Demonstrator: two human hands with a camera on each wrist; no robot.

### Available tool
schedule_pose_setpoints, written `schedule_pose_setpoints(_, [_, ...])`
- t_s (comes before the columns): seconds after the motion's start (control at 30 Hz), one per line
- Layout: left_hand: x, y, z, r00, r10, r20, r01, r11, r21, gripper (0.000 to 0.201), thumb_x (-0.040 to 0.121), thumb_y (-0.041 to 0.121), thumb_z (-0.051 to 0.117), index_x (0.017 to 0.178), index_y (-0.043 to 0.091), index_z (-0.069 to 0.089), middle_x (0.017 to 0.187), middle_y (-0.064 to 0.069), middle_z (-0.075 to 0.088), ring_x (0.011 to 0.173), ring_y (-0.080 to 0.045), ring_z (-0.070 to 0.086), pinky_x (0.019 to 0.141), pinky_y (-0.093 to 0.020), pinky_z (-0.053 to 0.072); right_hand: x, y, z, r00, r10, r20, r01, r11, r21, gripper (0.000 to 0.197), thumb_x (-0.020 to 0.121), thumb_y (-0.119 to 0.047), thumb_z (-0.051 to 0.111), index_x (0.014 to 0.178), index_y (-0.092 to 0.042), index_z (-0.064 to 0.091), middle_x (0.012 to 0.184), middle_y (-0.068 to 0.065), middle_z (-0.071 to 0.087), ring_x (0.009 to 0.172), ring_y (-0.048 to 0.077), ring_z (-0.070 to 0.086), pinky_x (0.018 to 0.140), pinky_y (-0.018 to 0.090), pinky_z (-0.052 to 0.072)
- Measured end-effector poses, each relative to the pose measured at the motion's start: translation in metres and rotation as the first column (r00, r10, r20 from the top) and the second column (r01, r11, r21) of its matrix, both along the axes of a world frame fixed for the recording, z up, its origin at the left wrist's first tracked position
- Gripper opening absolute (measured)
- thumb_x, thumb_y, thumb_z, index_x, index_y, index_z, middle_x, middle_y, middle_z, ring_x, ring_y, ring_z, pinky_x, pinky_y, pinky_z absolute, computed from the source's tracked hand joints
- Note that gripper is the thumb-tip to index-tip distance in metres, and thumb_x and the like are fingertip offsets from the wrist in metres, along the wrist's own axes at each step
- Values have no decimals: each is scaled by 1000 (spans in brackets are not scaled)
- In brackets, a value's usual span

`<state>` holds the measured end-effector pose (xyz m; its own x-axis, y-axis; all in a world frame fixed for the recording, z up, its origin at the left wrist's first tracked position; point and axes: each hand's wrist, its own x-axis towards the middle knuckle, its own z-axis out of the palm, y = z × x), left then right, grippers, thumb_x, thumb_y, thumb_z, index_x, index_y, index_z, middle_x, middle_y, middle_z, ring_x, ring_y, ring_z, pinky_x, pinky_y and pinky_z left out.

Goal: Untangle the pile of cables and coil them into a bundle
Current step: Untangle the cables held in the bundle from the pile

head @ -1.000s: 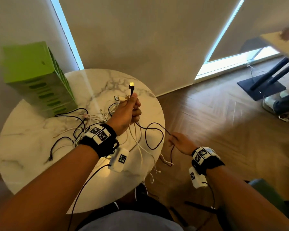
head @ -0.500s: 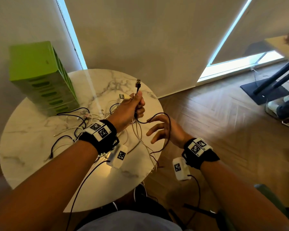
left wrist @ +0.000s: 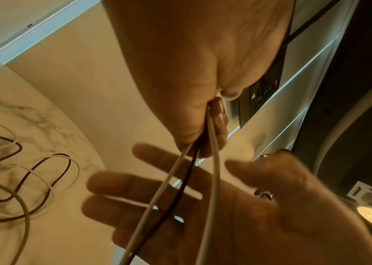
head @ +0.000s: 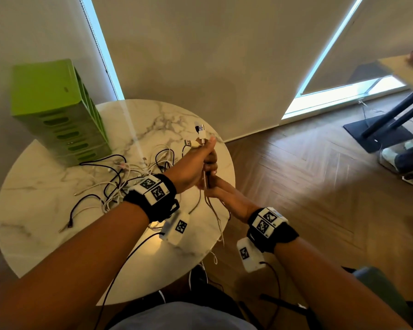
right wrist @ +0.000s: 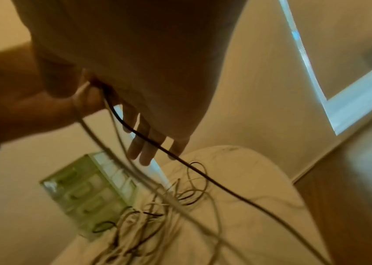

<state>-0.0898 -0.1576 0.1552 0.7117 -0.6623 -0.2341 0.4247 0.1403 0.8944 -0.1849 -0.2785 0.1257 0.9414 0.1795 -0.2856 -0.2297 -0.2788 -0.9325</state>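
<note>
A tangle of black and white cables [head: 129,179] lies on the round marble table [head: 45,210]. My left hand [head: 200,158] grips several cable ends above the table's right edge, and the USB plugs [head: 200,131] stick up out of the fist. The held cables [left wrist: 180,179], two white and one black, hang down from the left hand [left wrist: 191,80]. My right hand [head: 221,186] is just under the left, with straight fingers [left wrist: 135,182] spread behind the strands. In the right wrist view the black cable [right wrist: 203,174] runs across the right hand's fingers [right wrist: 148,148] down to the pile [right wrist: 157,215].
A green slotted box [head: 57,115] stands at the table's back left, against the wall. Some cable ends dangle over the table's right edge [head: 221,234] above the wooden floor [head: 320,198]. A dark desk base [head: 379,134] and someone's shoe [head: 391,156] are far right.
My right hand has come up from low beside the table to just under the left hand and now touches the hanging cables. The left hand keeps its grip on the ends.
</note>
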Motion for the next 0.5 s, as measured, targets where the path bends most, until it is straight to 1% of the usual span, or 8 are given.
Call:
schedule_pose_setpoints(0.07, [1,2,-1,999,-38,39,36,998,45,45,108,42,38,69,21,37,61,5,33,56,-11,35,67,-30,37,4,11,2,999,-22,27,20,999,49,19,104,-11,48,113,-5,63,106,9,68,94,5,65,88,17,46])
schedule_pose_setpoints(0.1, [2,5,2,995,-72,73,67,995,74,45,109,41,36,70,20,39,62,5,39,59,-13,41,69,-30,39,5,13,0,1000,-18,25,17,998,67,22,107,-15,45,105,-5,64,90,15,66,81,14,65,83,24,49])
schedule_pose_setpoints(0.17, [7,16,12,979,-160,124,145,982,124,43,110,38,31,75,16,44,70,-1,54,71,-18,55,76,-33,46,6,9,-2,1000,17,-17,-16,997,71,28,110,-26,39,101,-9,61,68,8,51,61,17,53,70,30,50])
schedule_pose_setpoints(0.23, [16,31,20,950,-286,123,259,946,195,43,110,36,30,82,13,53,89,-11,68,93,-25,65,93,-37,50,10,-5,-5,996,83,33,-77,985,-153,31,109,-35,38,102,-15,61,69,1,50,59,14,50,66,33,49])
schedule_pose_setpoints(0.3, [24,44,20,894,-434,113,379,865,328,44,108,39,32,84,15,59,116,-16,71,120,-28,61,112,-41,40,16,-23,-11,971,188,149,-71,819,-569,33,108,-43,36,120,-23,59,79,-6,57,67,14,56,74,36,51])
schedule_pose_setpoints(0.37, [25,49,19,894,-441,86,383,848,367,43,107,41,34,80,17,57,128,-15,68,131,-27,54,119,-45,32,21,-30,-16,937,262,231,24,612,-790,39,106,-53,29,133,-33,49,81,-12,58,70,14,57,80,40,50])
schedule_pose_setpoints(0.4, [25,49,19,922,-381,67,342,883,321,43,108,39,34,77,16,53,126,-17,68,130,-28,55,119,-45,32,24,-28,-20,941,242,236,37,619,-784,42,104,-57,28,127,-31,52,81,-11,59,70,15,58,77,41,48])
schedule_pose_setpoints(0.5, [26,49,22,988,-147,-49,151,983,105,41,108,36,35,74,16,46,99,-16,69,120,-32,62,113,-44,37,28,-13,-26,989,107,105,-56,914,-402,44,105,-53,37,87,-16,55,75,-1,58,68,18,57,73,41,50])
